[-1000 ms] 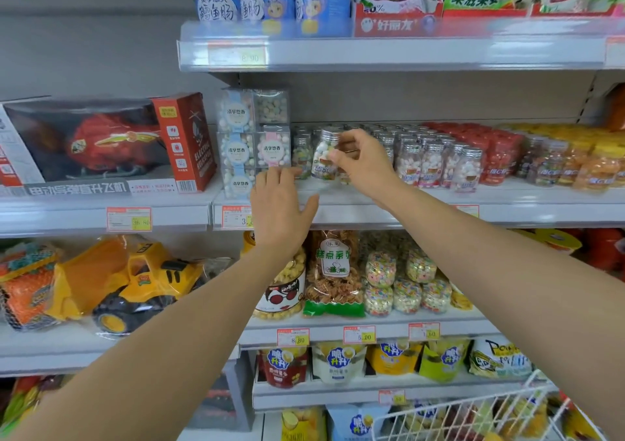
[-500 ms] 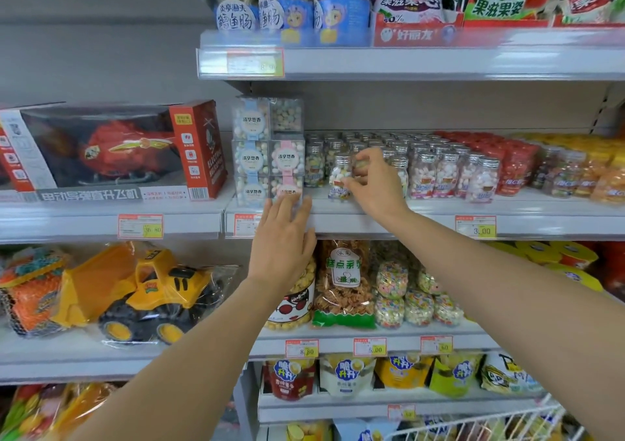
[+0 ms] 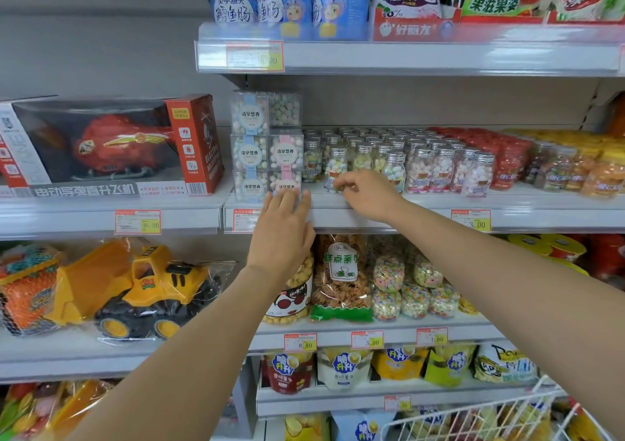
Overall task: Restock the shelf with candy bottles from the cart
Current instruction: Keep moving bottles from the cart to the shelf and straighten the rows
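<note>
Clear glossy candy bottles (image 3: pixel 334 166) with shiny silver metallic caps; smooth matt grey shelf (image 3: pixel 422 205); white wire cart (image 3: pixel 473 417).

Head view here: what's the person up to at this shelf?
A person is restocking small candy bottles. The right hand is at the base of a candy bottle standing at the front of the shelf, fingers around its bottom. The left hand rests flat on the shelf edge below stacked clear candy boxes. A wire cart shows bottom right.

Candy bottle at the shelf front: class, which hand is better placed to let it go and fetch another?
Right. The right hand pinches the candy bottle's base; the left hand lies flat against the shelf edge.
</note>
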